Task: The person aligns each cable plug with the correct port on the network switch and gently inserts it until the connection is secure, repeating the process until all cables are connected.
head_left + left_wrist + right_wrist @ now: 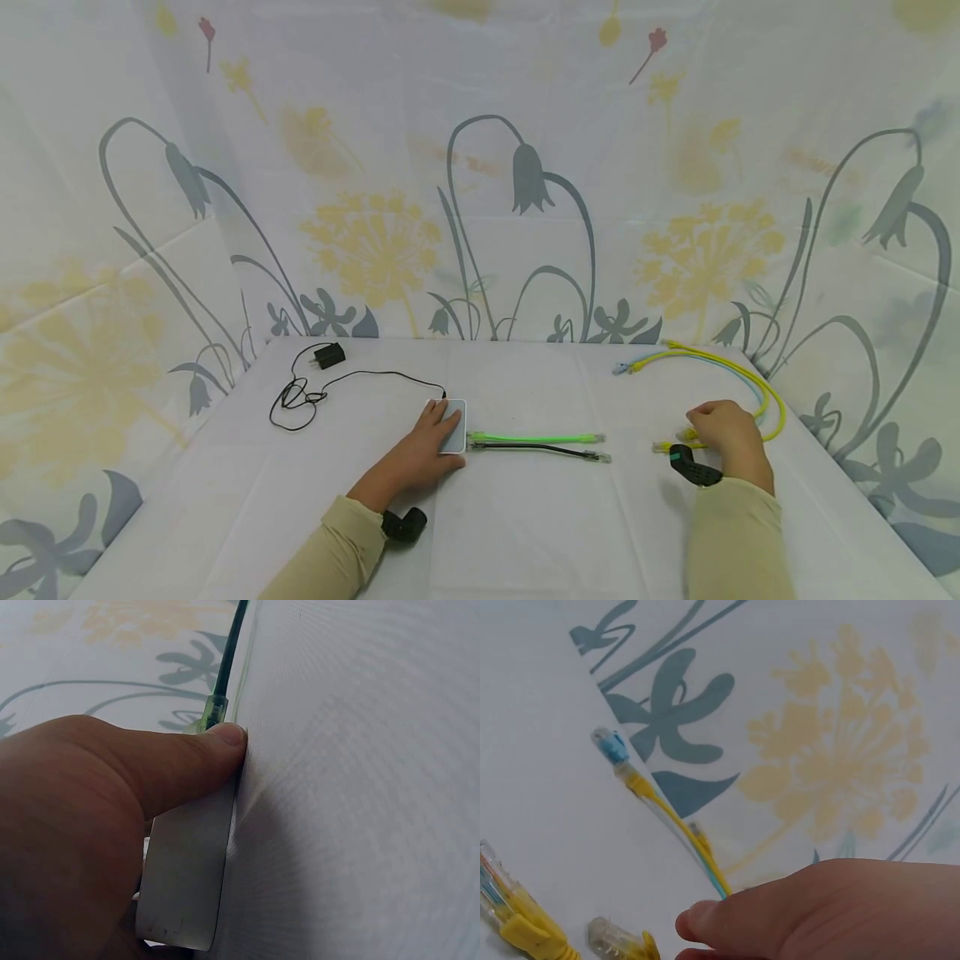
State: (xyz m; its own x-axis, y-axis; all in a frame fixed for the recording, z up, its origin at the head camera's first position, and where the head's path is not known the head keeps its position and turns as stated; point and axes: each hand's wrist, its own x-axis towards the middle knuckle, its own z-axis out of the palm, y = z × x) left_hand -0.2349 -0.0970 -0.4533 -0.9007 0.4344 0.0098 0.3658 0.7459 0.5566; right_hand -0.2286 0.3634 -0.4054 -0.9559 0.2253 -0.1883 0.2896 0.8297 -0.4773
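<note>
My left hand (431, 442) holds a small white network switch (456, 427) with a grey top, fingers across it. In the left wrist view, the thumb presses the switch's side wall (187, 877) beside a cable plug (213, 712). A green network cable (532, 438) and a black one (536, 448) run out from its right side. My right hand (727, 429) hovers above the yellow network cables (780, 408), its fingers loosely bent, and I see nothing between them. Near it lie the cables' clear plugs (615, 941). Its lower fingers are cut off in the right wrist view.
A black power adapter (329, 356) lies at the back left, its thin cord (300, 396) looped and running to the switch. A light blue network cable (720, 360) lies among the yellow ones at the right. Flower-printed cloth (487, 167) hangs behind the white table (540, 533).
</note>
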